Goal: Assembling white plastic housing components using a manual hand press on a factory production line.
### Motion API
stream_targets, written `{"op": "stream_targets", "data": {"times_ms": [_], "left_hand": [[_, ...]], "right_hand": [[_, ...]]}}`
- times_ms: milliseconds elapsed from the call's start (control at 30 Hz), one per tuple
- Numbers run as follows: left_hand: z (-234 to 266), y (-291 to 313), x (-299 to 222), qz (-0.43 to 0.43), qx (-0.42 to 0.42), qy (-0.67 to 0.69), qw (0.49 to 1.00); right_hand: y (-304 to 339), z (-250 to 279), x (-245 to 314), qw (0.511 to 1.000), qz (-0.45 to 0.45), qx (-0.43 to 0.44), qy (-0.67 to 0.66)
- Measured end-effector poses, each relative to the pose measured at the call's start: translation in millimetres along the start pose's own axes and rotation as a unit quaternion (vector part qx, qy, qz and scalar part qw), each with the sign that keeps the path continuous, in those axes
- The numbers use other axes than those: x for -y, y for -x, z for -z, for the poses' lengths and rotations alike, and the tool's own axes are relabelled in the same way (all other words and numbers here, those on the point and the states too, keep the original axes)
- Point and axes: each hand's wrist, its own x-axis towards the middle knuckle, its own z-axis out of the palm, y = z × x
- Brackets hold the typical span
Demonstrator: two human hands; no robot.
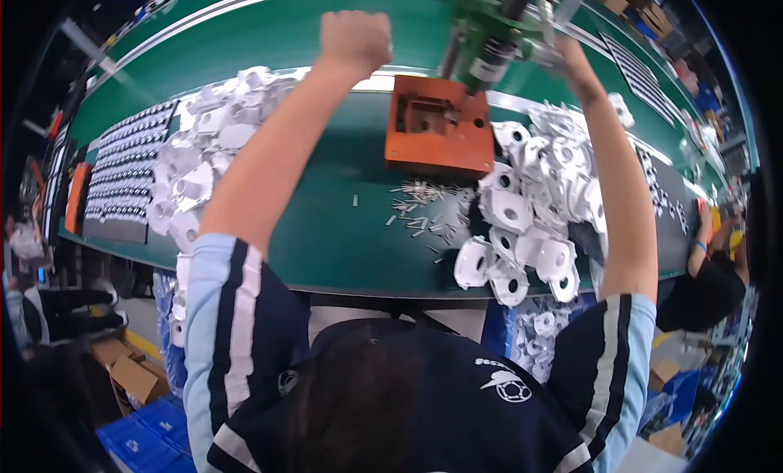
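My left hand is closed in a fist above the far side of the green bench, left of the press. Whatever its fingers might hold is hidden. On the right, my right hand is raised beside the metal lever parts of a green hand press; its fingers are blurred and hidden behind them. The press stands over an orange fixture block with a square recess, whose contents I cannot make out. Small metal pins lie loose in front of the block, and a single pin sits apart to the left.
White plastic housings are heaped right of the block and beyond my left forearm. A tray of small parts lies far left, another dark tray at right. A co-worker stands at the right. Blue crates stand below.
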Motion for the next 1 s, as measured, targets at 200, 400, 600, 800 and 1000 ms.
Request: {"op": "stream_targets", "data": {"times_ms": [200,400,600,800,1000], "left_hand": [[-45.8,-4.0,-1.7,-0.014,-0.18,0.089,0.98],[-15.5,55.1,83.5,0.13,0.053,-0.017,0.99],[-33.3,102.6,141.9,0.195,0.037,0.011,0.98],[-35.7,136.3,167.7,0.134,0.041,0.118,0.983],[30.9,162.6,19.5,0.118,-0.051,0.82,0.558]], "right_hand": [[65.0,-74.6,-19.2,0.807,-0.128,0.245,0.522],[80.1,-85.1,-23.5,0.824,-0.187,0.237,0.478],[65.9,-63.6,-61.9,0.953,-0.104,0.115,0.26],[122.0,-64.1,67.6,0.944,-0.053,0.019,0.324],[214.0,-128.3,140.8,0.961,0.249,-0.04,0.116]]}}
